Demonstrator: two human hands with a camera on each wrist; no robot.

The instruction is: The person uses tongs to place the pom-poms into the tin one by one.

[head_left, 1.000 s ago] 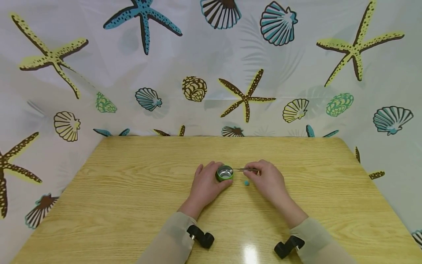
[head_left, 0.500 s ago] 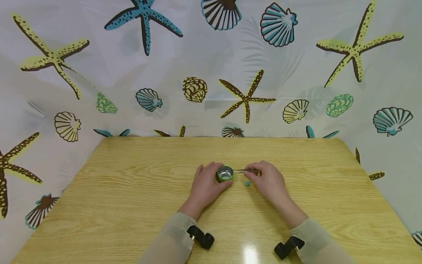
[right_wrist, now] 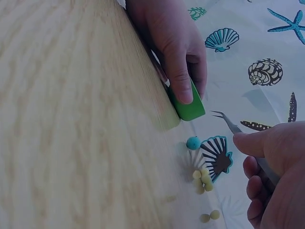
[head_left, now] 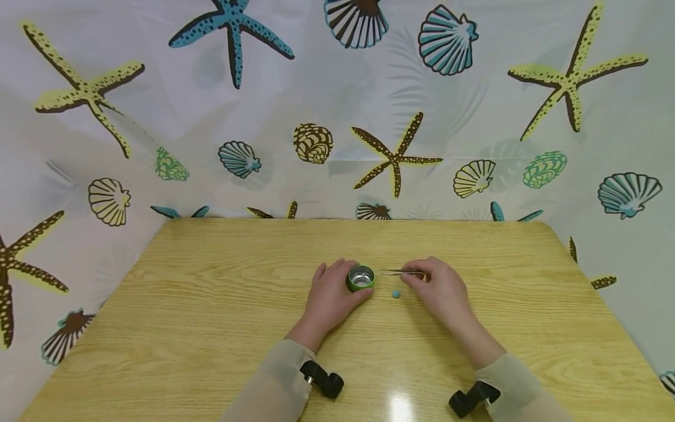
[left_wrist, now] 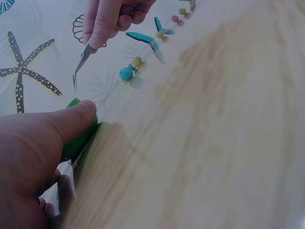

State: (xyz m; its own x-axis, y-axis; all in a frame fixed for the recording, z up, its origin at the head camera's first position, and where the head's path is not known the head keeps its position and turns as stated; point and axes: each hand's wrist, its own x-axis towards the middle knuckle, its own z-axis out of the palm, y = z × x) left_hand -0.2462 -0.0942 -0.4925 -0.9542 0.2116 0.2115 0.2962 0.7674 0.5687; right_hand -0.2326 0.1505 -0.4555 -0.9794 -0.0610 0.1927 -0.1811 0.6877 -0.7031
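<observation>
In the head view my left hand (head_left: 332, 296) grips a small round green tin (head_left: 361, 277) with a shiny metal inside. Its thumb lies along the tin's near side in the left wrist view. To the right, my right hand (head_left: 437, 290) pinches metal tweezers (head_left: 395, 271) between thumb and fingers. Their bent tips (right_wrist: 218, 114) stand apart beyond the tin's rim, with nothing visible between them. A small turquoise ball (head_left: 396, 294) lies on the table between the hands, below the tweezers. In the right wrist view, pale yellow balls (right_wrist: 205, 179) lie close to it.
Farther along the wooden table (head_left: 237, 293), the left wrist view shows a pinkish ball (left_wrist: 175, 18) and another yellowish ball (left_wrist: 182, 11). A white sheet (head_left: 337, 88) printed with shells and starfish stands behind the table and at its sides.
My right hand and the tweezers have drawn away to the right from the tin's rim. A pale speck at the tips one second ago no longer shows there. The left hand and tin stay put.
</observation>
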